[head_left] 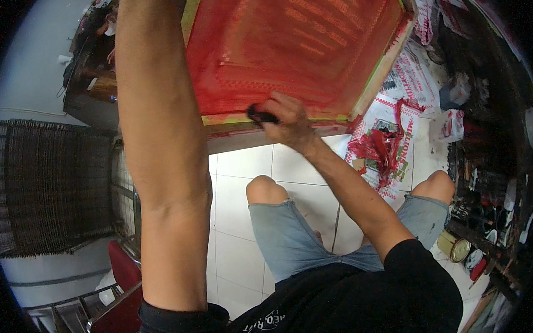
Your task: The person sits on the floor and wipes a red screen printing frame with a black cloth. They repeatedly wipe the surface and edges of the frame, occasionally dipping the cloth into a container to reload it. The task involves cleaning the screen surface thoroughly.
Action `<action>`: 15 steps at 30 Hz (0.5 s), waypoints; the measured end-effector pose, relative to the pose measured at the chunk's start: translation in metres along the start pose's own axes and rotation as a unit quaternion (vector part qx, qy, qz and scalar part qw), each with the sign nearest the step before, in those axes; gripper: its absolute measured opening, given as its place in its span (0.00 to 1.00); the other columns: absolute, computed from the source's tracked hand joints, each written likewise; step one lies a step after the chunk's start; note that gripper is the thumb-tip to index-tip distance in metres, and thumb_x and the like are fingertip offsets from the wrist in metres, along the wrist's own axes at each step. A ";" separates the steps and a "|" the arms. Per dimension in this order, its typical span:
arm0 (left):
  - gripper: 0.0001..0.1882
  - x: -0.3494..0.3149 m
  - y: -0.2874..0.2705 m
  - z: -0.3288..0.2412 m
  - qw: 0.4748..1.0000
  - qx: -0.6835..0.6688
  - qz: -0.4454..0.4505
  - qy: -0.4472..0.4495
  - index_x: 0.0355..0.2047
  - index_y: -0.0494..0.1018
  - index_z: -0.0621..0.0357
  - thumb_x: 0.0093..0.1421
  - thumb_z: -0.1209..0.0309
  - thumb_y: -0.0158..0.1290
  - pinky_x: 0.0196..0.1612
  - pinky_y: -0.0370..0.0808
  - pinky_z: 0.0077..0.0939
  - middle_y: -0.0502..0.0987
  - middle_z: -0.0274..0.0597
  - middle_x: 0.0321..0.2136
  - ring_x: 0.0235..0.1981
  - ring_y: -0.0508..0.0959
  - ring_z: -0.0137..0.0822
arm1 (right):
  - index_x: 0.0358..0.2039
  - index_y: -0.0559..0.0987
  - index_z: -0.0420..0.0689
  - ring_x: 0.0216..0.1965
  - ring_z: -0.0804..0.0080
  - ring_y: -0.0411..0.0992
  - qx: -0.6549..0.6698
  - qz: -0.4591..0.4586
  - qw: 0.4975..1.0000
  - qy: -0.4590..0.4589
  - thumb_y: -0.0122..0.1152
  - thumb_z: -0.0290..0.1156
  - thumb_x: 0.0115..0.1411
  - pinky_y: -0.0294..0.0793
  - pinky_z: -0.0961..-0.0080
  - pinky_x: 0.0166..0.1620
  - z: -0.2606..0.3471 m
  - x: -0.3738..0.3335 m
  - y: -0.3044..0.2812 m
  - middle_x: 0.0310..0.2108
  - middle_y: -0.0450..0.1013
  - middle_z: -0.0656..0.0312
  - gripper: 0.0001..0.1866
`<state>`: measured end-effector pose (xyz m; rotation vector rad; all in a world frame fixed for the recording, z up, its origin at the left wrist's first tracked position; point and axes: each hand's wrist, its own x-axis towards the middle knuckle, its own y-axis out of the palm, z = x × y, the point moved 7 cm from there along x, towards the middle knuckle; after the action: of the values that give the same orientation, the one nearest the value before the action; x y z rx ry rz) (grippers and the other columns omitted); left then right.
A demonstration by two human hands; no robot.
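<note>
Head view. The framed screen [302, 50] lies from 12 to 1 o'clock, its upper side cut by the picture's edge. Its face is red, carrying paler orange rows of marks; a yellow-green tape strip [214, 119] borders the near inner edge. Red staining shows on the wooden rim.

The right hand [289, 122] is just off centre toward 1 o'clock, fingers closed around a small black object [260, 115] over the screen's near edge. Both are blurred; the object's kind and its contact with the screen cannot be determined. The left arm runs up from 7 to 11 o'clock, passing in front of the screen's left side; the left hand lies outside the picture, state not determinable.

Crumpled red plastic [385, 147] lies at 3 o'clock on white printed sheets [417, 80]. A tin [454, 247] is at 4 o'clock, a red chair [120, 316] at 8 o'clock, a dark slatted panel [53, 183] at 9 o'clock.
</note>
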<state>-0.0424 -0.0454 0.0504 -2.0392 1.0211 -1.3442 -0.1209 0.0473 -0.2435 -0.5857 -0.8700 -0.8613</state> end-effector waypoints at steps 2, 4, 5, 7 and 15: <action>0.19 0.003 0.001 -0.002 1.000 0.009 0.000 0.006 0.41 0.74 0.62 0.63 0.58 0.45 0.29 0.70 0.31 0.74 0.38 0.29 0.28 0.72 0.32 | 0.25 0.77 0.42 0.23 0.60 0.69 -0.012 0.015 1.000 0.017 0.62 0.22 0.33 0.69 0.64 0.23 -0.007 -0.005 0.002 0.19 0.64 0.57 0.13; 0.19 0.004 0.002 -0.003 1.000 0.024 -0.002 0.011 0.41 0.74 0.62 0.63 0.58 0.45 0.29 0.70 0.31 0.74 0.38 0.29 0.28 0.72 0.32 | 0.25 0.77 0.42 0.23 0.60 0.70 -0.003 -0.001 1.000 -0.022 0.63 0.23 0.33 0.69 0.65 0.23 0.000 0.001 0.012 0.20 0.65 0.57 0.13; 0.19 0.004 0.003 -0.003 1.000 0.028 -0.003 0.013 0.41 0.74 0.62 0.63 0.58 0.45 0.29 0.70 0.31 0.74 0.38 0.28 0.27 0.72 0.32 | 0.26 0.77 0.42 0.24 0.59 0.71 0.014 -0.021 0.997 -0.069 0.63 0.23 0.33 0.70 0.65 0.24 0.020 0.017 0.024 0.21 0.66 0.57 0.14; 0.19 0.005 0.001 0.001 0.999 0.052 -0.008 0.014 0.40 0.74 0.62 0.63 0.58 0.45 0.29 0.71 0.31 0.74 0.39 0.28 0.27 0.72 0.32 | 0.28 0.77 0.42 0.26 0.57 0.71 0.035 0.030 0.995 -0.088 0.61 0.23 0.33 0.72 0.64 0.26 0.057 0.049 0.046 0.24 0.69 0.55 0.16; 0.20 -0.001 0.003 -0.014 0.999 0.028 -0.002 -0.020 0.37 0.73 0.64 0.63 0.57 0.44 0.28 0.71 0.33 0.73 0.41 0.27 0.25 0.72 0.34 | 0.30 0.78 0.41 0.29 0.60 0.72 -0.024 0.014 0.991 0.131 0.68 0.21 0.38 0.71 0.69 0.28 -0.046 -0.044 -0.019 0.26 0.70 0.55 0.15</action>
<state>-0.0565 -0.0461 0.0536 -2.0201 0.9511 -1.3147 -0.1335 0.0212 -0.3027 -0.5106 -0.6038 -0.9127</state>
